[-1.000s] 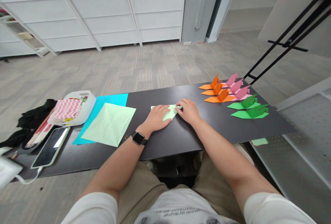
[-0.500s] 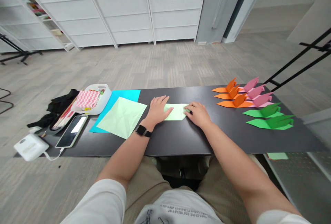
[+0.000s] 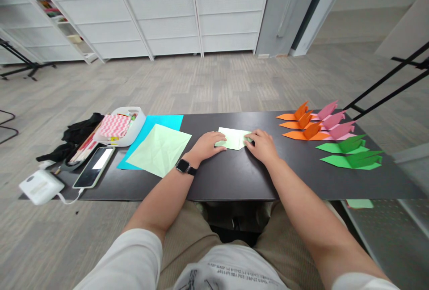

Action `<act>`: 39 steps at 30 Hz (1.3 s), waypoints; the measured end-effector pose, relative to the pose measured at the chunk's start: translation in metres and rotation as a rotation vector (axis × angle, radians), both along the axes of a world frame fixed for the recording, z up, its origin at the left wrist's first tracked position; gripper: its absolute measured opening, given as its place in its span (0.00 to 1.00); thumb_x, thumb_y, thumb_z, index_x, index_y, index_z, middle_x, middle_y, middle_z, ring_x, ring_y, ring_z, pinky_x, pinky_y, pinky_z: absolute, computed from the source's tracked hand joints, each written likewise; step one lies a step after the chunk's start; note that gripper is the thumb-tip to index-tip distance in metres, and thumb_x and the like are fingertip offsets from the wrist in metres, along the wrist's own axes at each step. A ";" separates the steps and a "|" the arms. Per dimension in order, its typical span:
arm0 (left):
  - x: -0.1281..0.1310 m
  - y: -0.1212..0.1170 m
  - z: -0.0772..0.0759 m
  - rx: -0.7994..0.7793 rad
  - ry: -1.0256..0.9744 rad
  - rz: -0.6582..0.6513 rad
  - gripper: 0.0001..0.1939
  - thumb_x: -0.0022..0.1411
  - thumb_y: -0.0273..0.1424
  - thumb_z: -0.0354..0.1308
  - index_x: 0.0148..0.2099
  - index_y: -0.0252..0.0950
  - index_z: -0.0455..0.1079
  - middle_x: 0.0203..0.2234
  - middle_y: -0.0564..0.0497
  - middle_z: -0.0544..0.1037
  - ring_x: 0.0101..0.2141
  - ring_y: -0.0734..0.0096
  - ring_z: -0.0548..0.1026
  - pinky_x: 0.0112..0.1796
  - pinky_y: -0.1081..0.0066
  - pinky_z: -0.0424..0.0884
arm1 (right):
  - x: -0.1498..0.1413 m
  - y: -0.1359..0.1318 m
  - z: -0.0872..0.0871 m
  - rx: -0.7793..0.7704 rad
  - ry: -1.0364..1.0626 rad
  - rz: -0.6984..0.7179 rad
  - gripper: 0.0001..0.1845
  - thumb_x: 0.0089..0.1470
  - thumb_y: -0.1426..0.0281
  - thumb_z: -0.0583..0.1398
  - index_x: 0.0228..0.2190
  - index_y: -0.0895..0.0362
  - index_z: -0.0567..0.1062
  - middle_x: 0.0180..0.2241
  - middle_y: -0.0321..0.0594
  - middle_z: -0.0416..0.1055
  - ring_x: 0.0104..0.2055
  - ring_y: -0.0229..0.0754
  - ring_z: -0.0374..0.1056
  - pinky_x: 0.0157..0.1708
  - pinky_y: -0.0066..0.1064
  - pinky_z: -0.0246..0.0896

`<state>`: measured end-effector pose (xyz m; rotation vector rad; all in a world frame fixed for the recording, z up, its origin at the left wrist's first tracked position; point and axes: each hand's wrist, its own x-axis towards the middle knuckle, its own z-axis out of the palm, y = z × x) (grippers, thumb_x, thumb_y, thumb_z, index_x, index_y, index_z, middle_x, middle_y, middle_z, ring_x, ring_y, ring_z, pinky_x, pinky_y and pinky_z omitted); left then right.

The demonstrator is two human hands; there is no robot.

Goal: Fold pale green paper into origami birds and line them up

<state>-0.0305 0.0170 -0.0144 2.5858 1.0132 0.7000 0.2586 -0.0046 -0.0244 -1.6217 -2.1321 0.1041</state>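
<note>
A pale green folded paper [image 3: 233, 138] lies on the black table [image 3: 241, 178] in front of me. My left hand [image 3: 208, 144], with a black watch on the wrist, grips the paper's left end with curled fingers. My right hand [image 3: 263, 145] pinches its right end, fingers pressed together on the fold. A creased pale green sheet [image 3: 159, 149] lies unfolded to the left on top of a cyan sheet [image 3: 161, 122].
Folded paper shapes stand at the table's right: orange [image 3: 301, 124], pink [image 3: 333, 120], green [image 3: 350, 153]. At the left are a white tray [image 3: 134, 131] with patterned paper, a phone [image 3: 94, 167], a white charger box [image 3: 42, 186] and black cloth [image 3: 80, 129]. A green scrap [image 3: 359, 203] lies below the table's right edge.
My view has swung left and steadied. Both hands have shifted from pressing flat on the paper to gripping its two ends, and the paper now shows a pointed lower edge.
</note>
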 end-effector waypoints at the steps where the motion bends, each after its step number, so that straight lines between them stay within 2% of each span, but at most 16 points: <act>1: 0.000 0.000 0.000 0.006 0.001 0.009 0.16 0.67 0.38 0.67 0.55 0.40 0.78 0.56 0.47 0.81 0.59 0.57 0.77 0.62 0.55 0.70 | 0.000 -0.001 0.000 0.003 -0.002 0.005 0.13 0.64 0.63 0.62 0.47 0.50 0.83 0.46 0.46 0.76 0.49 0.54 0.67 0.46 0.43 0.57; 7: 0.003 -0.005 0.006 0.046 -0.019 0.038 0.11 0.69 0.36 0.63 0.51 0.41 0.80 0.52 0.48 0.83 0.56 0.59 0.79 0.59 0.57 0.73 | 0.004 -0.005 0.003 0.015 -0.019 0.099 0.20 0.57 0.71 0.62 0.51 0.50 0.82 0.49 0.45 0.76 0.51 0.54 0.67 0.47 0.43 0.56; 10: 0.004 -0.007 0.008 0.071 -0.053 0.073 0.11 0.71 0.35 0.60 0.50 0.41 0.80 0.49 0.48 0.85 0.53 0.60 0.81 0.57 0.60 0.75 | 0.005 -0.004 0.003 0.038 0.001 0.118 0.17 0.58 0.70 0.63 0.48 0.50 0.83 0.48 0.45 0.77 0.50 0.53 0.68 0.47 0.43 0.55; 14: 0.005 -0.010 0.014 0.082 -0.073 0.119 0.11 0.73 0.35 0.56 0.48 0.41 0.80 0.47 0.48 0.85 0.50 0.61 0.81 0.54 0.60 0.75 | 0.006 0.000 0.004 0.094 0.041 0.124 0.11 0.64 0.67 0.62 0.45 0.50 0.84 0.45 0.43 0.78 0.47 0.50 0.70 0.46 0.42 0.55; 17: 0.010 -0.014 0.021 0.149 -0.104 0.150 0.13 0.72 0.40 0.60 0.51 0.40 0.79 0.50 0.46 0.83 0.52 0.59 0.79 0.56 0.58 0.73 | 0.004 0.000 0.008 0.157 0.043 0.126 0.11 0.67 0.65 0.61 0.43 0.49 0.84 0.43 0.43 0.78 0.46 0.49 0.70 0.46 0.42 0.54; 19: 0.017 -0.018 0.026 0.227 -0.098 0.166 0.21 0.68 0.48 0.65 0.55 0.40 0.78 0.53 0.44 0.81 0.54 0.55 0.76 0.58 0.54 0.70 | 0.000 -0.001 0.011 0.199 0.016 0.138 0.10 0.68 0.65 0.61 0.42 0.49 0.84 0.43 0.43 0.78 0.46 0.49 0.69 0.47 0.43 0.54; 21: 0.025 -0.023 0.028 0.276 -0.050 0.171 0.24 0.66 0.50 0.66 0.56 0.41 0.77 0.52 0.44 0.80 0.54 0.54 0.75 0.56 0.53 0.69 | -0.006 -0.004 0.014 0.229 -0.013 0.160 0.10 0.68 0.65 0.61 0.42 0.49 0.84 0.43 0.43 0.77 0.46 0.49 0.69 0.48 0.43 0.53; 24: 0.035 -0.027 0.027 0.297 0.057 0.148 0.13 0.72 0.43 0.61 0.51 0.43 0.79 0.46 0.46 0.81 0.48 0.57 0.76 0.50 0.55 0.69 | -0.015 -0.010 0.019 0.237 -0.024 0.204 0.11 0.69 0.65 0.60 0.41 0.49 0.84 0.42 0.42 0.77 0.46 0.48 0.68 0.50 0.44 0.53; 26: 0.036 -0.028 0.027 0.285 0.071 0.144 0.10 0.74 0.37 0.57 0.48 0.42 0.79 0.42 0.47 0.81 0.45 0.59 0.76 0.47 0.57 0.69 | -0.018 -0.013 0.024 0.239 0.014 0.200 0.11 0.69 0.64 0.59 0.42 0.49 0.84 0.43 0.43 0.77 0.47 0.49 0.69 0.52 0.45 0.55; 29: 0.031 -0.028 0.032 0.237 -0.060 0.185 0.11 0.76 0.35 0.55 0.46 0.41 0.78 0.41 0.47 0.82 0.44 0.62 0.77 0.47 0.60 0.71 | -0.013 -0.016 0.031 0.281 0.202 0.039 0.16 0.69 0.60 0.57 0.51 0.50 0.80 0.50 0.48 0.75 0.54 0.54 0.68 0.56 0.47 0.58; 31: 0.024 -0.027 0.035 0.194 -0.225 0.260 0.12 0.77 0.36 0.53 0.46 0.40 0.77 0.41 0.47 0.81 0.44 0.63 0.77 0.48 0.61 0.72 | -0.005 -0.013 0.034 0.321 0.395 -0.120 0.22 0.72 0.59 0.50 0.57 0.51 0.76 0.53 0.52 0.73 0.57 0.55 0.67 0.59 0.49 0.59; 33: 0.016 -0.023 0.037 0.151 -0.429 0.358 0.13 0.77 0.39 0.53 0.45 0.40 0.76 0.40 0.47 0.81 0.42 0.65 0.78 0.48 0.63 0.74 | 0.004 -0.008 0.033 0.326 0.551 -0.221 0.24 0.72 0.57 0.47 0.58 0.53 0.74 0.53 0.53 0.73 0.58 0.56 0.67 0.60 0.51 0.60; 36: 0.008 -0.014 0.032 0.055 -0.742 0.457 0.15 0.75 0.45 0.56 0.45 0.39 0.72 0.38 0.48 0.79 0.39 0.67 0.78 0.44 0.67 0.75 | 0.009 -0.002 0.027 0.219 0.696 -0.211 0.25 0.70 0.52 0.49 0.56 0.51 0.73 0.51 0.51 0.75 0.56 0.55 0.70 0.60 0.53 0.62; 39: 0.007 -0.004 0.022 -0.080 -0.919 0.446 0.17 0.72 0.47 0.59 0.49 0.39 0.68 0.38 0.49 0.78 0.39 0.69 0.79 0.42 0.70 0.76 | 0.001 -0.002 0.022 -0.015 0.853 -0.035 0.27 0.68 0.45 0.51 0.58 0.47 0.71 0.50 0.46 0.77 0.54 0.52 0.73 0.57 0.49 0.68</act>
